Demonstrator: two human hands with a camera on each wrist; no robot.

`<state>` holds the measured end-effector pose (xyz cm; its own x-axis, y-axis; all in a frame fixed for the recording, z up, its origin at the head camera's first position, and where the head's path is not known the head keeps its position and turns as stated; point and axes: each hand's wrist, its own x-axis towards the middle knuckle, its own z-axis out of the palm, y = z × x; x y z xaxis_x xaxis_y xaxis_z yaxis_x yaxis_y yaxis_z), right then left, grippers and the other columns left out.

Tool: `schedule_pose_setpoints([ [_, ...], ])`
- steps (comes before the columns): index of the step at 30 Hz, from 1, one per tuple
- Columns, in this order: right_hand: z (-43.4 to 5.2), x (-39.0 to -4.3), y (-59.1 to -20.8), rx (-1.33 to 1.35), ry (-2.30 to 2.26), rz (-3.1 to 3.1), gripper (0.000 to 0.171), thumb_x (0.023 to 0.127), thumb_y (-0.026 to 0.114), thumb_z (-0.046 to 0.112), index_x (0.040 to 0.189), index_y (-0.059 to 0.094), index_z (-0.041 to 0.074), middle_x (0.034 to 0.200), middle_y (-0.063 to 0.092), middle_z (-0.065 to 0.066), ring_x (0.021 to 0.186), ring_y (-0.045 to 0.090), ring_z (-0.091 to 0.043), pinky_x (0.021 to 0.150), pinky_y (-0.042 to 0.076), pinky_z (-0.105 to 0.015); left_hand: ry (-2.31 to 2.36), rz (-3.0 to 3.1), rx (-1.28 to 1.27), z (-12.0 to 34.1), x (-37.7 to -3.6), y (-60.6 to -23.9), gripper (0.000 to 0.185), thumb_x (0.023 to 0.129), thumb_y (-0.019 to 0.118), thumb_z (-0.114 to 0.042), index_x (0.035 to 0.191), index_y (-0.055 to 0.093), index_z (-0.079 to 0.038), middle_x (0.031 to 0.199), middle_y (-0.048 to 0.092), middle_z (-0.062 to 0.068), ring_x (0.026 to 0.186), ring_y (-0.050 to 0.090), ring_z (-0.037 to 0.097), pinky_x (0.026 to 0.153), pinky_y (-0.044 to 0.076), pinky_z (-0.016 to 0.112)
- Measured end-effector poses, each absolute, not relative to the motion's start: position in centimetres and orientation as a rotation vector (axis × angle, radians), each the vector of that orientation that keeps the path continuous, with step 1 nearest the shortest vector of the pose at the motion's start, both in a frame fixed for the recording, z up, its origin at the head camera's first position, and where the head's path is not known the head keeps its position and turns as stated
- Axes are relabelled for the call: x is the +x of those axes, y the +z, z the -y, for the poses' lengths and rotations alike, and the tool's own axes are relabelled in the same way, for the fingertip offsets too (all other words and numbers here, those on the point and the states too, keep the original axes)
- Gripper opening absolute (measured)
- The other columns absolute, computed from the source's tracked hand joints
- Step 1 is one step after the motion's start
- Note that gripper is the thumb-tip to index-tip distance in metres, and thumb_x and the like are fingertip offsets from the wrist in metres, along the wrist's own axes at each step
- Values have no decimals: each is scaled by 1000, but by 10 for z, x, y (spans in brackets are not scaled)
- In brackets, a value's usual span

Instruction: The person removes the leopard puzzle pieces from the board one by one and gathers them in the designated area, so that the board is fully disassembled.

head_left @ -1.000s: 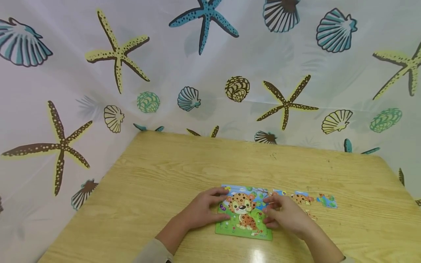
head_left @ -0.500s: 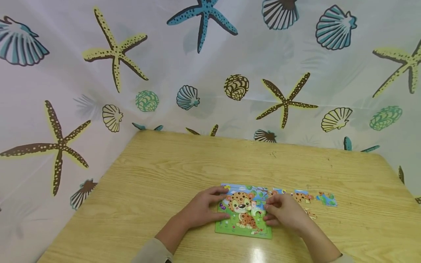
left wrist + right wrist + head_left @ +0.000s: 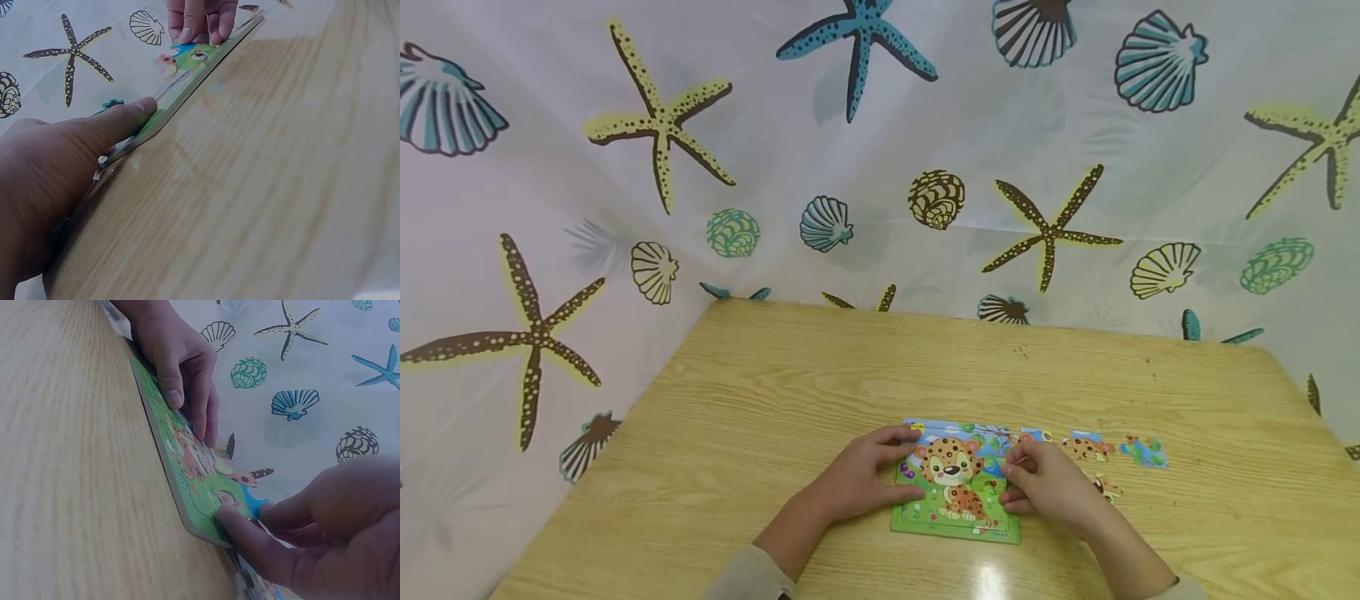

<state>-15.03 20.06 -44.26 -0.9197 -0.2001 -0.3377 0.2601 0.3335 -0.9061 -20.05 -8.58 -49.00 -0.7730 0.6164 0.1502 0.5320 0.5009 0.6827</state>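
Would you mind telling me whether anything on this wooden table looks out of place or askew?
Nothing looks damaged. The only oddity: three loose jigsaw pieces lie scattered on the wooden table, right of the leopard puzzle board, outside its frame. The left hand steadies the board; the right hand presses its right side.

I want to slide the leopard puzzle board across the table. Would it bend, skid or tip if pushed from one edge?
The puzzle board looks thin, flat and straight-edged in the wrist views, so probably stiff. It lies flat on the smooth, glossy table, so it would likely skid and cannot tip. The left hand rests on its edge, perhaps steadying it. Loose pieces beside it look light.
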Motion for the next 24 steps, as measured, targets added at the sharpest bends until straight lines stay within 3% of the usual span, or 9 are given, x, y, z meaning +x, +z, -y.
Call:
schedule_pose_setpoints([
  [6, -200, -151, -442, 41, -1615, -2251, 19, 102, 54, 4, 117, 50, -7, 101, 61, -18, 76, 67, -22, 72, 64, -34, 1132, -2619, 1021, 86, -200, -489, 70, 84, 80, -43, 136, 60, -2, 149, 51, -1, 146, 40, 25, 118, 39, 48],
  [18, -218, -158, -443, -117, -1704, -2150, 42, 98, 61, 2, 136, 45, -9, 97, 61, -15, 85, 72, -24, 78, 64, -37, 1146, -2606, 1012, 85, -200, -489, 70, 84, 80, -43, 136, 60, -2, 149, 51, -1, 146, 40, 25, 119, 38, 48],
  [24, -230, -162, -440, -197, -1707, -2131, 49, 97, 65, 9, 139, 45, -8, 98, 61, -14, 87, 73, -27, 80, 64, -38, 1145, -2606, 1019, 85, -200, -489, 69, 84, 80, -43, 136, 60, -2, 149, 51, -1, 146, 40, 24, 118, 38, 48],
])
